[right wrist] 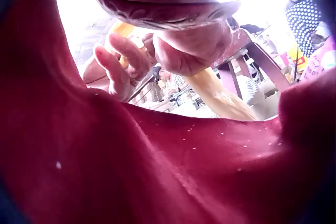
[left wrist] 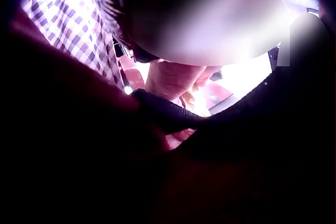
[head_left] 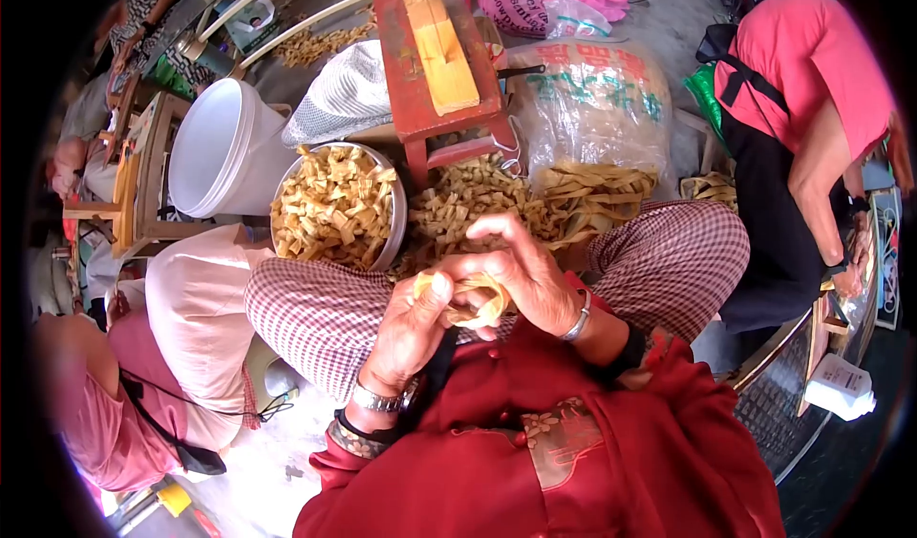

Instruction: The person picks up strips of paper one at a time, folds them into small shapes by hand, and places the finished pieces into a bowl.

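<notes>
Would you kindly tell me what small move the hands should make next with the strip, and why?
Probably pull the strip snug: the left hand and the right hand both pinch it, and it curls in a loose loop between them, not yet tight. The bowl beside the knee holds what look like similar finished pieces.

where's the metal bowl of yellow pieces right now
In the head view, the metal bowl sits on the person's left side, just past the left checkered knee, between the white bucket and the loose pile of yellow pieces.
</notes>
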`<control>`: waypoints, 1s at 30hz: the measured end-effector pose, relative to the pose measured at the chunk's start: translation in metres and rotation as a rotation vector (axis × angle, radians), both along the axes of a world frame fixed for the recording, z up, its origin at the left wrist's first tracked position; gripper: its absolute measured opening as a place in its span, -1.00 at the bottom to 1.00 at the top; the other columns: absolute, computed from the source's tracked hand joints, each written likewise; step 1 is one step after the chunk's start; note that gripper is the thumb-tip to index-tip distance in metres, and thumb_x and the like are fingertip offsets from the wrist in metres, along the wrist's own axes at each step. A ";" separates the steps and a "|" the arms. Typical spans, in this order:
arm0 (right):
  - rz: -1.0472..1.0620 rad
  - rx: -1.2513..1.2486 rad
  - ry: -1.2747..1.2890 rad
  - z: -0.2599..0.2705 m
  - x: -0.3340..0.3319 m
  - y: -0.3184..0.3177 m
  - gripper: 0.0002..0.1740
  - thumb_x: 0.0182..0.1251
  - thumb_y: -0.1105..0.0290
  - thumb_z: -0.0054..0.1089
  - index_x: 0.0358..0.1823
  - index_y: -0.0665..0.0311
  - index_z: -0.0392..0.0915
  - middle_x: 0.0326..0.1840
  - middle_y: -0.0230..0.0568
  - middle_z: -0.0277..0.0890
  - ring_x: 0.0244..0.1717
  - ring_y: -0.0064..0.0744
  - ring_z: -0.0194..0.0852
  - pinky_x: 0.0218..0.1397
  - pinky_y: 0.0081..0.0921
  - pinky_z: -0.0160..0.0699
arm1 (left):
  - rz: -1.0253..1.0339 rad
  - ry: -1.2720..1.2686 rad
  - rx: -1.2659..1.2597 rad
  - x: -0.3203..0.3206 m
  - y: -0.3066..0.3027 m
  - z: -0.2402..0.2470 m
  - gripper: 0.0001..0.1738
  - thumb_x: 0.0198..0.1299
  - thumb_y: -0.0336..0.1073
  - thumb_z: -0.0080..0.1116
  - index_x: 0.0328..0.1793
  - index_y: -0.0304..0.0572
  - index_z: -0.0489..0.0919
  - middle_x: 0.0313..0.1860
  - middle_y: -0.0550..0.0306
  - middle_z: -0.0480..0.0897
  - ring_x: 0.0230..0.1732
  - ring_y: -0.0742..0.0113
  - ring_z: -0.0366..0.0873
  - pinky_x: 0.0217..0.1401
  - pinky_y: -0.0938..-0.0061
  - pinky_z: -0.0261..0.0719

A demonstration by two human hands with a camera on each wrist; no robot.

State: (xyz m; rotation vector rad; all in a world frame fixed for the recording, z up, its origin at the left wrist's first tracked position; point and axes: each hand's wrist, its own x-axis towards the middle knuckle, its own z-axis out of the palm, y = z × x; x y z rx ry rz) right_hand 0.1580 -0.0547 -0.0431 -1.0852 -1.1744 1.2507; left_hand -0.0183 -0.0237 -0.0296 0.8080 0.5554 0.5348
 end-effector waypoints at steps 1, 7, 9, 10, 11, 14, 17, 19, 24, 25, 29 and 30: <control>0.025 0.006 -0.063 -0.002 0.006 -0.001 -0.66 0.47 0.11 -0.09 -0.12 0.29 0.37 -0.30 -0.23 0.50 -0.29 -0.47 0.53 -0.22 -0.47 0.48 | 0.025 -0.031 -0.052 0.003 0.000 -0.001 -0.36 0.35 0.10 -0.11 0.13 -0.46 0.47 -0.09 -0.13 0.56 -0.30 0.21 0.57 -0.30 0.27 0.65; -0.151 -0.066 -0.162 -0.027 0.052 -0.009 -0.70 0.44 0.21 -0.03 -0.33 0.31 0.45 -0.54 -0.40 0.32 -0.51 -0.63 0.22 -0.41 -0.59 0.26 | 0.208 -0.228 -0.197 -0.009 0.014 -0.002 -0.45 0.39 -0.01 -0.12 0.03 -0.50 0.49 -0.20 0.00 0.52 -0.39 0.34 0.48 -0.28 0.28 0.68; -0.106 -0.103 -0.277 -0.025 0.066 -0.009 -0.75 0.41 0.25 0.03 -0.29 0.31 0.48 -0.57 -0.42 0.35 -0.52 -0.66 0.24 -0.42 -0.63 0.28 | 0.251 -0.193 -0.194 -0.012 0.017 -0.002 -0.45 0.40 -0.01 -0.15 0.06 -0.51 0.46 -0.14 -0.02 0.51 -0.47 0.42 0.41 -0.36 0.36 0.68; -0.055 -0.108 -0.347 -0.020 0.066 -0.009 -0.76 0.40 0.25 0.05 -0.28 0.31 0.49 -0.58 -0.42 0.36 -0.53 -0.68 0.27 -0.45 -0.65 0.29 | 0.263 -0.162 -0.155 -0.011 0.018 0.001 -0.43 0.41 -0.01 -0.16 0.08 -0.53 0.44 -0.14 -0.02 0.52 -0.45 0.41 0.45 -0.32 0.34 0.68; -0.008 -0.109 -0.417 -0.017 0.066 -0.008 -0.77 0.39 0.26 0.07 -0.26 0.31 0.50 -0.58 -0.42 0.37 -0.53 -0.69 0.29 -0.47 -0.67 0.31 | 0.269 -0.132 -0.110 -0.008 0.023 0.003 -0.42 0.42 -0.01 -0.18 0.11 -0.55 0.43 -0.15 -0.02 0.53 -0.42 0.39 0.48 -0.29 0.33 0.69; 0.066 -0.311 -0.201 -0.021 0.057 -0.006 -0.76 0.39 0.25 0.07 -0.25 0.32 0.50 -0.58 -0.44 0.38 -0.52 -0.74 0.36 -0.57 -0.71 0.33 | 0.316 0.137 0.048 0.004 0.028 0.007 -0.41 0.41 0.01 -0.15 0.15 -0.50 0.42 -0.23 0.00 0.56 -0.53 0.47 0.50 -0.43 0.55 0.65; 0.136 -0.349 -0.122 -0.022 0.047 -0.003 -0.72 0.40 0.23 0.05 -0.13 0.33 0.46 -0.42 -0.39 0.42 -0.45 -0.68 0.43 -0.55 -0.70 0.50 | 0.257 0.321 0.082 0.006 0.027 -0.005 -0.54 0.37 -0.08 -0.01 0.04 -0.44 0.50 -0.48 0.16 0.57 -0.70 0.55 0.36 -0.69 0.68 0.40; 0.218 -0.383 -0.093 -0.021 0.041 -0.001 -0.71 0.40 0.23 0.05 -0.06 0.32 0.42 -0.31 -0.35 0.44 -0.37 -0.65 0.45 -0.53 -0.69 0.53 | 0.243 0.366 0.096 0.006 0.029 -0.010 -0.68 0.34 -0.20 0.06 -0.04 -0.37 0.52 -0.58 0.25 0.49 -0.74 0.61 0.29 -0.72 0.72 0.28; 0.306 -0.158 -0.315 -0.012 0.032 0.011 -0.66 0.42 0.20 -0.04 -0.34 0.36 0.49 -0.56 -0.22 0.43 -0.56 -0.47 0.40 -0.47 -0.51 0.32 | 0.347 0.250 -0.030 0.004 0.033 -0.008 -0.89 0.24 -0.39 0.16 -0.19 -0.27 0.51 -0.61 0.34 0.39 -0.73 0.67 0.15 -0.73 0.74 0.17; 0.286 -0.125 -0.320 -0.005 0.032 0.012 -0.66 0.42 0.22 -0.05 -0.38 0.35 0.49 -0.58 -0.21 0.42 -0.57 -0.44 0.40 -0.45 -0.50 0.33 | 0.379 0.164 -0.071 -0.002 0.036 -0.007 -0.91 0.24 -0.42 0.15 -0.18 -0.25 0.51 -0.59 0.35 0.40 -0.69 0.66 0.19 -0.71 0.73 0.19; 0.236 0.028 -0.432 0.009 0.038 0.034 -0.70 0.40 0.30 -0.03 -0.44 0.35 0.46 -0.62 -0.17 0.40 -0.59 -0.28 0.39 -0.47 -0.42 0.33 | 0.437 0.074 -0.045 -0.011 0.057 0.001 -0.94 0.24 -0.43 0.13 -0.21 -0.23 0.50 -0.55 0.35 0.40 -0.63 0.65 0.22 -0.67 0.70 0.26; 0.216 0.072 -0.475 0.016 0.042 0.045 -0.70 0.40 0.30 -0.02 -0.45 0.35 0.46 -0.62 -0.16 0.39 -0.59 -0.25 0.39 -0.47 -0.41 0.33 | 0.440 0.080 -0.003 -0.008 0.066 0.006 -0.95 0.25 -0.43 0.12 -0.21 -0.23 0.50 -0.55 0.35 0.40 -0.63 0.65 0.21 -0.66 0.70 0.27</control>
